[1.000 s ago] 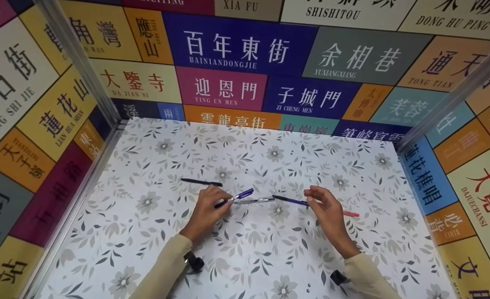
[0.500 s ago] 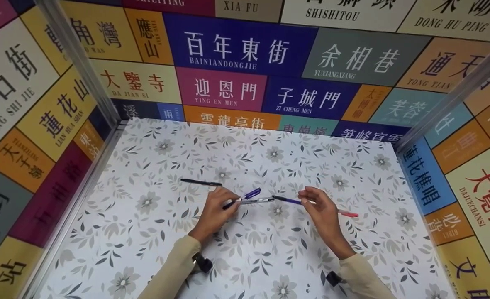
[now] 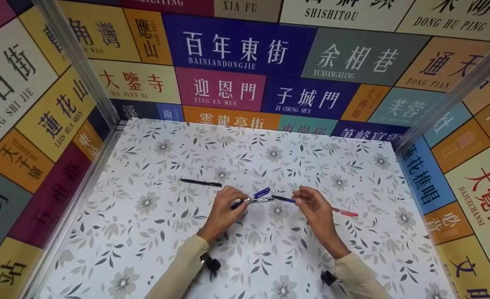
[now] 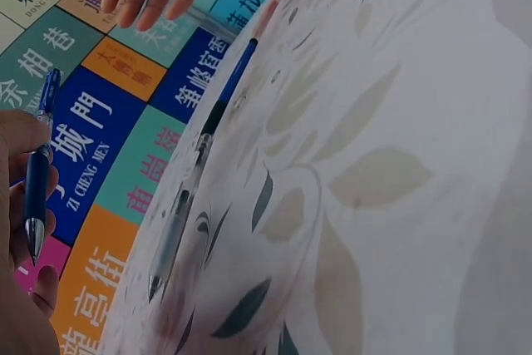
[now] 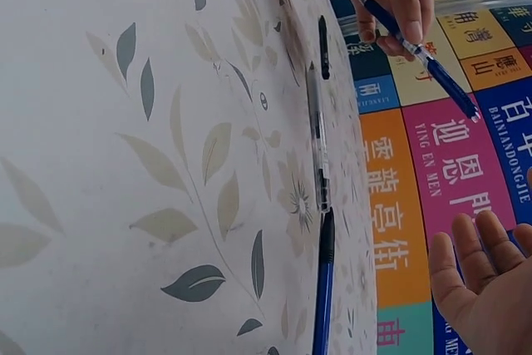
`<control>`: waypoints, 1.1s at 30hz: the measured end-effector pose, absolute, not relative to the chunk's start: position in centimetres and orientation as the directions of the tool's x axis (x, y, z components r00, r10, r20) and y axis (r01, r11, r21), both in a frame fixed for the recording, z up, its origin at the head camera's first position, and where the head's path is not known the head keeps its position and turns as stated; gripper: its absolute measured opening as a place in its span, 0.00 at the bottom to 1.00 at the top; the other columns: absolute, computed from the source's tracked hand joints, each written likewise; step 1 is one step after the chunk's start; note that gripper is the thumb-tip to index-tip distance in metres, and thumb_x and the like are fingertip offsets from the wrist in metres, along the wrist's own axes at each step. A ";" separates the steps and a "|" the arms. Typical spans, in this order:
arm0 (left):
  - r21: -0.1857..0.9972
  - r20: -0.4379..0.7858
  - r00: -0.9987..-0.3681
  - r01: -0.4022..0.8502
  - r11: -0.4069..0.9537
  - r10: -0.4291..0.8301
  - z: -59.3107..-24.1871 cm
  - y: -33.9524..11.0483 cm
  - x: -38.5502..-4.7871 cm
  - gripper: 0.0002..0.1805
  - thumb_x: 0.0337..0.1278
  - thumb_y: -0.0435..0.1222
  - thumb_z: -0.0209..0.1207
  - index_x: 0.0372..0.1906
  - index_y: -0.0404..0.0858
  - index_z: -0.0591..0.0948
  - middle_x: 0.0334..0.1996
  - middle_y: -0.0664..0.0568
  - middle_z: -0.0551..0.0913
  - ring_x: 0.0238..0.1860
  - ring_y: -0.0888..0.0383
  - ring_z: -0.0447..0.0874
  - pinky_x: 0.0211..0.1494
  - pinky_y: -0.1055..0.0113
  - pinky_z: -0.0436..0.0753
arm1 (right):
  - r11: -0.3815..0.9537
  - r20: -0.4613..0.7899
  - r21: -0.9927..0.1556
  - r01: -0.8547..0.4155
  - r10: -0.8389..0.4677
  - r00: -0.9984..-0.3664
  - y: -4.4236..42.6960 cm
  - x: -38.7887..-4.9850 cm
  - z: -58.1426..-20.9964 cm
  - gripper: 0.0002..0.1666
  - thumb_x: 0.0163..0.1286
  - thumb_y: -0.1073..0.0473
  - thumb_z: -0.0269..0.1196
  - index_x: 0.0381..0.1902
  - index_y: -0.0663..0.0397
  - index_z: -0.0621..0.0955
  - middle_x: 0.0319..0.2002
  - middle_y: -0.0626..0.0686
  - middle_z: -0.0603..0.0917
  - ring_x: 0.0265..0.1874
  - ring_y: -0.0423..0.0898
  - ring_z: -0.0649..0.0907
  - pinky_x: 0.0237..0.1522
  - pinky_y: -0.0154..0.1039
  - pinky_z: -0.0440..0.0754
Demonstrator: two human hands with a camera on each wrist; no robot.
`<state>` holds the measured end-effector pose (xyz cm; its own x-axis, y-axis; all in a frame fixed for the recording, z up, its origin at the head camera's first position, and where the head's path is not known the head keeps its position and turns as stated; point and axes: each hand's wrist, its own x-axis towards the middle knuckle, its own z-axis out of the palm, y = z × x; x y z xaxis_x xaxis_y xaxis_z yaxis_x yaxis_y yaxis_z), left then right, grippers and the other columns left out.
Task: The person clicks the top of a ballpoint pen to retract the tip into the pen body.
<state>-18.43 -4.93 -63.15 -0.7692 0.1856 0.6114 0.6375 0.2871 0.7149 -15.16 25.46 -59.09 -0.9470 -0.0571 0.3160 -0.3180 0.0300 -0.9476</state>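
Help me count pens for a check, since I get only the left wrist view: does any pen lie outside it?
Observer: Yes. A black pen lies on the flower-patterned table.
Operator: Where is it, compared with the left hand?
Observer: The head view shows it off to that hand's left and farther from the person.
Operator: My view cuts off the right hand at the top. What is the sleeve behind it like?
Observer: It is a plain beige sleeve.
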 end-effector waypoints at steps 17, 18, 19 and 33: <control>0.722 0.614 -0.765 0.644 0.252 0.195 -62.3 -2.6 -18.4 0.07 0.63 0.28 0.77 0.42 0.40 0.94 0.39 0.58 0.91 0.44 0.55 0.83 0.51 0.55 0.71 | 0.002 0.332 -0.943 -0.332 -0.057 -0.942 23.9 -15.3 -58.7 0.23 0.79 0.74 0.65 0.69 0.73 0.78 0.56 0.77 0.84 0.56 0.53 0.90 0.59 0.37 0.87; 0.720 0.615 -0.764 0.645 0.256 0.195 -62.3 -2.5 -18.3 0.07 0.63 0.28 0.77 0.42 0.40 0.94 0.39 0.58 0.91 0.45 0.55 0.84 0.51 0.56 0.72 | 0.000 0.329 -0.944 -0.330 -0.055 -0.943 23.8 -15.3 -58.7 0.23 0.79 0.74 0.65 0.69 0.73 0.77 0.56 0.77 0.84 0.56 0.52 0.90 0.59 0.38 0.87; 0.717 0.617 -0.763 0.646 0.261 0.195 -62.2 -2.4 -18.3 0.07 0.62 0.28 0.77 0.42 0.40 0.94 0.40 0.57 0.91 0.45 0.55 0.84 0.51 0.55 0.73 | -0.002 0.326 -0.945 -0.327 -0.054 -0.944 23.7 -15.3 -58.7 0.24 0.78 0.74 0.65 0.69 0.74 0.77 0.56 0.77 0.84 0.55 0.51 0.90 0.59 0.38 0.87; 0.744 0.586 -0.784 0.621 0.247 0.205 -61.8 -1.3 -18.1 0.05 0.66 0.34 0.76 0.44 0.41 0.94 0.40 0.58 0.91 0.45 0.55 0.84 0.53 0.56 0.75 | 0.022 0.315 -0.948 -0.316 -0.044 -0.948 22.8 -15.1 -58.5 0.25 0.77 0.74 0.67 0.69 0.71 0.78 0.56 0.73 0.85 0.55 0.58 0.90 0.57 0.39 0.88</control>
